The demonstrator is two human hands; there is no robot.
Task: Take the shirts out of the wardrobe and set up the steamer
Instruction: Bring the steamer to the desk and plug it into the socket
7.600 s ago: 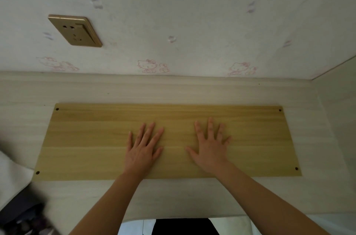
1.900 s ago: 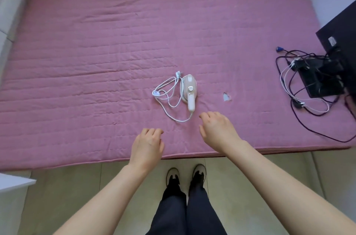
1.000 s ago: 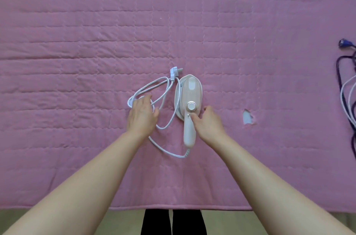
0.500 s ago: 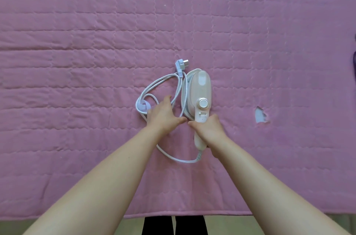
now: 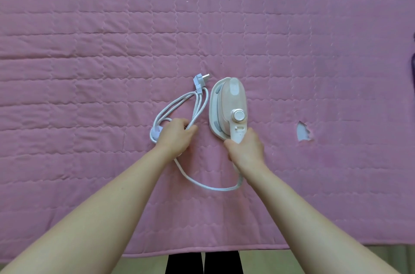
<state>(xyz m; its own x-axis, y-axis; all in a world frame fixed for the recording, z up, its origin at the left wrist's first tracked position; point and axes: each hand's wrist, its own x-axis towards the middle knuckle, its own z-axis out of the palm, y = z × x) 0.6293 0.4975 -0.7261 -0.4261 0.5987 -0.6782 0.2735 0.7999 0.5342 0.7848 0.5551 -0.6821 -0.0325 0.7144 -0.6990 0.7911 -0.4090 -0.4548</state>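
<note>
A small white and pale pink handheld steamer (image 5: 229, 105) lies on the pink quilted bed cover (image 5: 89, 60), head pointing away from me. My right hand (image 5: 246, 150) grips its handle at the near end. The steamer's white cord (image 5: 193, 105) lies coiled to the left, its plug (image 5: 199, 79) at the far end of the coil. My left hand (image 5: 176, 137) grips the bundled cord loops. One strand of cord (image 5: 208, 186) runs on the cover from the coil to the handle. No shirts or wardrobe are in view.
A small tear (image 5: 303, 132) with white filling shows in the cover to the right of the steamer. The cover's near edge (image 5: 292, 248) runs along the bottom, with pale floor and my dark trouser legs (image 5: 202, 262) below it.
Since 1.9 s ago I leaned in over the bed; both hands went from hovering to taking hold, left on the cord coil, right on the handle. My hands have since spread slightly apart.
</note>
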